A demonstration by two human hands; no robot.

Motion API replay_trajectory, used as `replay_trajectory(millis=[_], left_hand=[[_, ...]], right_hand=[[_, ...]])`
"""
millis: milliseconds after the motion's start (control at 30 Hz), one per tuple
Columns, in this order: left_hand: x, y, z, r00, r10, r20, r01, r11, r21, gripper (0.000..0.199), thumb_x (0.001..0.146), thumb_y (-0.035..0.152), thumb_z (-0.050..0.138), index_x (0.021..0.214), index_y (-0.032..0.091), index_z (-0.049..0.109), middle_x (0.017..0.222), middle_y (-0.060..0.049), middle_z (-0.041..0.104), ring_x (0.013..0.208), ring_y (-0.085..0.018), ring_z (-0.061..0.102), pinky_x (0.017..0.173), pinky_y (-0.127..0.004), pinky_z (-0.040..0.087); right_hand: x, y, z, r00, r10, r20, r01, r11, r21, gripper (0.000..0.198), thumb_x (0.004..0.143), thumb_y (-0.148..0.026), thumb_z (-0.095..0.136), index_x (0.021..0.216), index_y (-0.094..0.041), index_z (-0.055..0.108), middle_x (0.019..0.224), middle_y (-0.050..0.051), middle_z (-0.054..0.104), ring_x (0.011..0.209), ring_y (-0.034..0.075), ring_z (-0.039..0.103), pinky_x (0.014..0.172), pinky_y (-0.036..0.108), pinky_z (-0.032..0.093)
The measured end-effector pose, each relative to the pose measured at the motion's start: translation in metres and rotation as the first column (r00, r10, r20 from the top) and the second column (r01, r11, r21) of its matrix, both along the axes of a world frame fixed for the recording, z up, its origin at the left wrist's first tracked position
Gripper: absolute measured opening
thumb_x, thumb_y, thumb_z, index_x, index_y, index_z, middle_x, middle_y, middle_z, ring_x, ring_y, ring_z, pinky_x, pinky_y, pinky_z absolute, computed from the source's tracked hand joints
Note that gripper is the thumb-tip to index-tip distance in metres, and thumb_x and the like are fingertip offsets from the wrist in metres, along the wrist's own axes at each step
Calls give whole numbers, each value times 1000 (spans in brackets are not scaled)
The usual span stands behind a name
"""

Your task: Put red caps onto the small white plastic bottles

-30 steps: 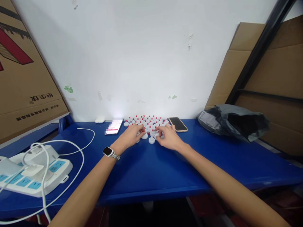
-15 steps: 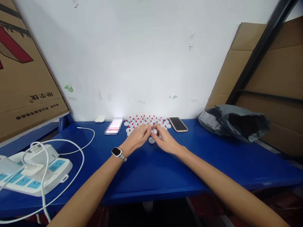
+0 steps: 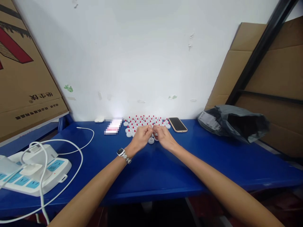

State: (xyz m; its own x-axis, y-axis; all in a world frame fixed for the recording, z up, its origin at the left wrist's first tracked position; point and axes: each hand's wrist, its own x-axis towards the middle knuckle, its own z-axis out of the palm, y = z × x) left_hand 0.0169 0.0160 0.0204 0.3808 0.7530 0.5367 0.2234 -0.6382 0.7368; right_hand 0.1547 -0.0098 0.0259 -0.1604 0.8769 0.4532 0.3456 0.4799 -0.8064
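Note:
My left hand is closed in a pinch, its thumb and fingers pressed together in front of the white caps. Facing it, almost fingertip to fingertip, my right hand is closed the same way. A small whitish bit shows between the two pinches, too small and too covered to name. Just below the hands a round white cap lies on the blue table. Behind them several white caps with red pointed tips stand in a cluster against the wall; my hands hide part of it.
Right of the caps lies a phone, and left of them a blurred-out rectangle and a white case. A grey plastic bag sits at right. A power strip with looping white cables is at left, below a cardboard box.
Both hands have curled from looser grips into tight pinches, fingertips facing each other. The left wrist has turned and shifted slightly right. More of the caps at left now shows.

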Motion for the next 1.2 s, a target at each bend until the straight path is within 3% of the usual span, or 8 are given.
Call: replay_trajectory(millis=[167, 300, 400, 567, 733, 967, 1067, 1200], left_hand=[[2, 7, -4, 988, 0, 155, 17, 994, -109, 43, 92, 45, 37, 57, 19, 38, 53, 3, 39, 51, -10, 36, 51, -24, 30], [-17, 22, 7, 947, 155, 280, -141, 988, -70, 43, 95, 43, 32, 58, 21, 36, 53, 4, 36, 50, -11, 33, 51, -24, 30], [-28, 30, 11, 982, 182, -49, -176, 979, 103, 40, 97, 44, 33, 67, 20, 44, 60, 2, 44, 59, -14, 41, 60, -27, 36], [-30, 40, 0, 836, 296, -462, -95, 908, 408, 30, 96, 41, 40, 94, 20, 62, 90, -7, 58, 90, -23, 49, 89, -40, 39], [-42, 43, -2, 757, 365, -542, -101, 885, 455, 34, 97, 38, 38, 113, 21, 63, 100, -9, 57, 98, -26, 49, 91, -41, 38], [-53, 46, -4, 631, 436, -641, -129, 874, 468, 23, 90, 36, 54, 89, 17, 66, 89, -10, 60, 89, -27, 53, 80, -39, 40], [-52, 47, -4, 637, 404, -657, -106, 890, 444, 20, 91, 32, 53, 83, 17, 64, 86, -9, 62, 85, -26, 55, 77, -38, 39], [-53, 43, 2, 728, 379, -572, -125, 893, 433, 20, 93, 30, 49, 84, 18, 60, 84, -7, 64, 83, -24, 55, 76, -36, 39]], right_hand=[[4, 4, -2, 998, 17, -59, -23, 994, -105, 37, 88, -36, 28, 56, -21, 37, 50, -2, 39, 51, 12, 37, 52, 26, 28], [11, 8, -8, 983, -41, -176, 20, 993, -119, 37, 92, -38, 25, 60, -22, 35, 51, -3, 37, 50, 12, 35, 51, 26, 28], [12, 11, -10, 988, -104, -113, 100, 994, -42, 32, 91, -43, 39, 68, -21, 44, 57, -4, 41, 54, 12, 39, 52, 25, 31], [18, 13, -10, 984, -154, 92, 142, 982, 125, 26, 87, -42, 54, 100, -20, 61, 74, -1, 57, 66, 14, 50, 63, 26, 39], [18, 5, -9, 979, -125, 162, 100, 983, 155, 22, 87, -37, 55, 104, -22, 58, 92, 2, 67, 84, 17, 62, 75, 29, 43], [-2, 0, -14, 893, -152, 423, 33, 961, 275, 13, 90, -33, 55, 96, -24, 62, 104, 5, 69, 109, 24, 55, 97, 45, 31], [-5, 2, -20, 838, -175, 517, -1, 947, 322, 14, 91, -33, 55, 91, -24, 66, 105, 6, 68, 116, 27, 47, 96, 47, 28], [-5, 1, -22, 788, -232, 570, 24, 937, 348, 19, 89, -40, 58, 95, -26, 69, 111, 8, 62, 111, 28, 45, 93, 47, 31]])
